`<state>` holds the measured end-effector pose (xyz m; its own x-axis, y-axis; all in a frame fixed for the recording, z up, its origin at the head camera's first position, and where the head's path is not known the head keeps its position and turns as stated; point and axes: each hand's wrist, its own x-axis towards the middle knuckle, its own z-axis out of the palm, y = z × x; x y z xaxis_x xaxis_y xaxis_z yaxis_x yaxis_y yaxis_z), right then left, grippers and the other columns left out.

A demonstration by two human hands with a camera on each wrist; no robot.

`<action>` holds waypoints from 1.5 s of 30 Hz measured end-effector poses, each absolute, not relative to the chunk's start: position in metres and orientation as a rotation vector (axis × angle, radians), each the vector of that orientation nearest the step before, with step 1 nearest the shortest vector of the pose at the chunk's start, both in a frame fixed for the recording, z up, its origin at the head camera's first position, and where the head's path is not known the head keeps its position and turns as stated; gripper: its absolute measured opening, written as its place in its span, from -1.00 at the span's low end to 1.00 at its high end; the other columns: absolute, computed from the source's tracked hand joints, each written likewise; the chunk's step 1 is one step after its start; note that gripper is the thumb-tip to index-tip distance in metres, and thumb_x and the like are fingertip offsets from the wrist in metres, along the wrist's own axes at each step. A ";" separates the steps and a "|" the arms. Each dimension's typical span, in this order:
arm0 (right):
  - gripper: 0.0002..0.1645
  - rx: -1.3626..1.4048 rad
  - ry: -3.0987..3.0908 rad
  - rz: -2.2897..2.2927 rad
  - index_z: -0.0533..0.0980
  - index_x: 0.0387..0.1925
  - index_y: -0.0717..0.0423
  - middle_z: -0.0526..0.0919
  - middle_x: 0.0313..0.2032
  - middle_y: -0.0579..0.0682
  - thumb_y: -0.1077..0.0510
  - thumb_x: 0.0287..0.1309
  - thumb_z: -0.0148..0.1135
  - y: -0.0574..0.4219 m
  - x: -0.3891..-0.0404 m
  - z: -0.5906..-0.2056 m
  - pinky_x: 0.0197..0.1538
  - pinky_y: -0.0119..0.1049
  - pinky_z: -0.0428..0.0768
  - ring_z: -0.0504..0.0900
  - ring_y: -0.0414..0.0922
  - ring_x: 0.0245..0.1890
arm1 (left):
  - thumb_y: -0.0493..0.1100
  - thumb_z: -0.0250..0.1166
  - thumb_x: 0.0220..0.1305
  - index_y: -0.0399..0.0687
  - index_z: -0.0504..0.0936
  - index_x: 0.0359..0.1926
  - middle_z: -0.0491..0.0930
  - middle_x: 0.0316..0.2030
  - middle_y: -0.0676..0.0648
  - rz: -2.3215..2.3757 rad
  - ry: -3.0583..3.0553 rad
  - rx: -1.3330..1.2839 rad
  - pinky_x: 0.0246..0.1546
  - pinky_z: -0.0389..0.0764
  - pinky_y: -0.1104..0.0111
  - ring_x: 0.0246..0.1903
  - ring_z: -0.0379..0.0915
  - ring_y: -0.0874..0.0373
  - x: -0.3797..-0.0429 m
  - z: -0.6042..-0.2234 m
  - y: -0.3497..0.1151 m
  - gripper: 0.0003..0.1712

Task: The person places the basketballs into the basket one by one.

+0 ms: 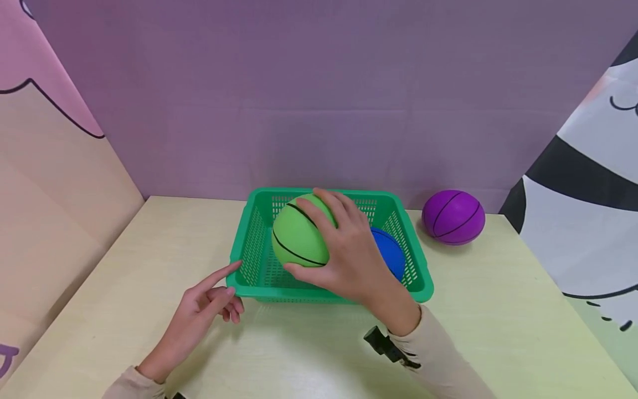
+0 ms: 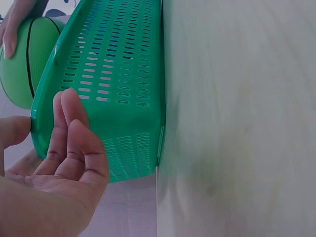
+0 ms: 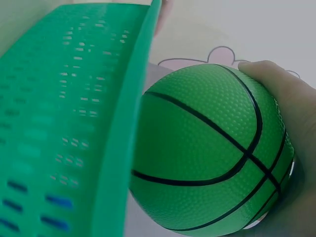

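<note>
Ball (image 1: 299, 238), green, black-seamed: in my right hand (image 1: 349, 249), over the basket (image 1: 299, 293)

Right hand: fingers and thumb curled round the ball. My left hand (image 1: 206, 305): loose, gripping nothing, index fingertip touching the rim near its front left corner. Basket: green, perforated; blue ball (image 1: 391, 249) inside, right end, partly hidden by my hand. Bench (image 1: 498, 310): pale; purple ball (image 1: 453, 218) right of the basket. Backdrop (image 1: 319, 83): purple.

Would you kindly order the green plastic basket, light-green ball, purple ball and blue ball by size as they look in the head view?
1. Green plastic basket
2. Light-green ball
3. Purple ball
Blue ball: partly hidden, so unranked.
</note>
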<state>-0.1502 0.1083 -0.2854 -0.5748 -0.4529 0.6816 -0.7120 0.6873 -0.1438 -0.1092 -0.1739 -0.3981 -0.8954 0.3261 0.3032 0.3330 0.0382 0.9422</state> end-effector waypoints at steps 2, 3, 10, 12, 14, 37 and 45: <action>0.06 0.899 -2.285 0.539 0.36 0.36 -0.10 0.37 0.33 0.10 -0.39 -0.17 0.47 0.104 -0.151 -0.288 0.12 0.23 0.44 0.30 0.12 0.33 | -0.31 0.02 0.54 -0.21 0.26 0.46 0.62 -0.42 -0.38 -2.059 -2.259 -0.715 -0.40 0.62 0.28 -0.48 0.62 -0.04 -0.109 -0.399 -0.174 -0.48; 0.06 0.903 -2.291 0.536 0.36 0.36 -0.10 0.36 0.33 0.10 -0.40 -0.17 0.47 0.102 -0.151 -0.290 0.12 0.23 0.44 0.30 0.11 0.34 | -0.31 0.02 0.54 -0.22 0.26 0.46 0.62 -0.42 -0.38 -2.061 -2.258 -0.715 -0.41 0.62 0.28 -0.48 0.62 -0.04 -0.109 -0.399 -0.174 -0.47; 0.06 0.904 -2.327 0.513 0.36 0.36 -0.10 0.36 0.33 0.09 -0.42 -0.15 0.46 0.095 -0.154 -0.303 0.14 0.23 0.43 0.29 0.12 0.35 | -0.32 0.02 0.54 -0.24 0.25 0.45 0.61 -0.42 -0.37 -2.070 -2.250 -0.727 -0.41 0.63 0.26 -0.48 0.61 -0.04 -0.109 -0.399 -0.173 -0.47; 0.05 0.909 -2.339 0.508 0.35 0.36 -0.11 0.35 0.34 0.08 -0.42 -0.14 0.45 0.093 -0.155 -0.307 0.14 0.22 0.43 0.29 0.12 0.34 | -0.32 0.02 0.54 -0.23 0.25 0.46 0.61 -0.42 -0.36 -2.070 -2.251 -0.728 -0.41 0.63 0.26 -0.48 0.61 -0.04 -0.108 -0.399 -0.172 -0.47; 0.05 0.917 -2.345 0.501 0.36 0.37 -0.11 0.36 0.33 0.08 -0.42 -0.14 0.44 0.091 -0.156 -0.310 0.13 0.22 0.44 0.30 0.12 0.34 | -0.31 0.02 0.54 -0.22 0.25 0.46 0.62 -0.42 -0.35 -2.071 -2.253 -0.724 -0.41 0.63 0.26 -0.48 0.61 -0.04 -0.108 -0.399 -0.172 -0.47; 0.02 0.852 -2.491 0.380 0.32 0.38 -0.14 0.33 0.34 0.09 -0.46 -0.05 0.37 0.079 -0.165 -0.344 0.07 0.24 0.49 0.30 0.18 0.31 | -0.32 0.00 0.55 -0.19 0.26 0.46 0.62 -0.43 -0.33 -2.048 -2.257 -0.737 -0.41 0.62 0.27 -0.48 0.60 -0.02 -0.108 -0.400 -0.172 -0.48; -0.03 0.779 -2.634 0.367 0.25 0.44 -0.17 0.26 0.38 0.13 -0.46 0.11 0.25 0.076 -0.164 -0.348 0.12 0.28 0.45 0.26 0.21 0.33 | -0.32 0.00 0.54 -0.21 0.26 0.46 0.63 -0.43 -0.31 -2.052 -2.251 -0.737 -0.42 0.61 0.28 -0.48 0.61 -0.02 -0.107 -0.400 -0.173 -0.48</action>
<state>-0.1639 0.0764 -0.3476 -0.7794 -0.4684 0.4161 -0.5644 0.8133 -0.1416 -0.1075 -0.1726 -0.4005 -0.8894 0.3327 0.3134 0.3429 0.0323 0.9388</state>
